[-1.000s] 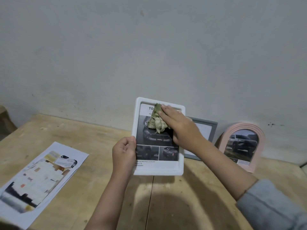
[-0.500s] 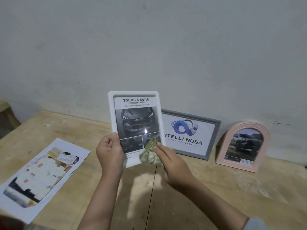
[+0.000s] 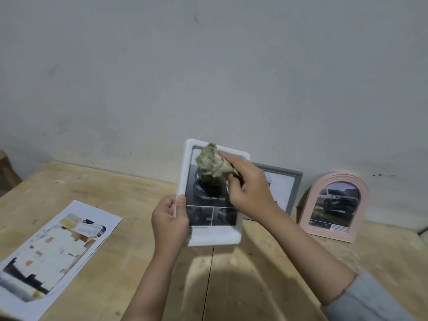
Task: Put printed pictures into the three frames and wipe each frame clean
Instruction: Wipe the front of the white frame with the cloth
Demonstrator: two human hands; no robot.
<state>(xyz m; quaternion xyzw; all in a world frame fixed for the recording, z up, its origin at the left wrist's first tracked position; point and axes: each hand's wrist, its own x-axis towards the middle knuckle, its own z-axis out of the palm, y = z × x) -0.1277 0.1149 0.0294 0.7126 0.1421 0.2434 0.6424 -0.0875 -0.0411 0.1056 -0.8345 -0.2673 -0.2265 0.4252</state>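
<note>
My left hand [image 3: 170, 221] grips the lower left edge of a white rectangular frame [image 3: 214, 236], held up above the table with a dark car picture in it. My right hand [image 3: 249, 189] holds a crumpled greenish cloth [image 3: 212, 164] against the upper part of the frame's glass. Behind my right hand a grey frame [image 3: 293, 181] leans on the wall, mostly hidden. To its right stands a pink arched frame [image 3: 335, 206] with a picture of a white car.
Printed sheets [image 3: 53, 249] lie on the wooden table [image 3: 129, 228] at the left. A grey-white wall [image 3: 208, 77] rises right behind the frames. A dark object [image 3: 5, 170] sits at the far left edge.
The white frame has shifted right, in front of the grey frame. My right hand has gone from the frame's bottom edge up to its top with the cloth.
</note>
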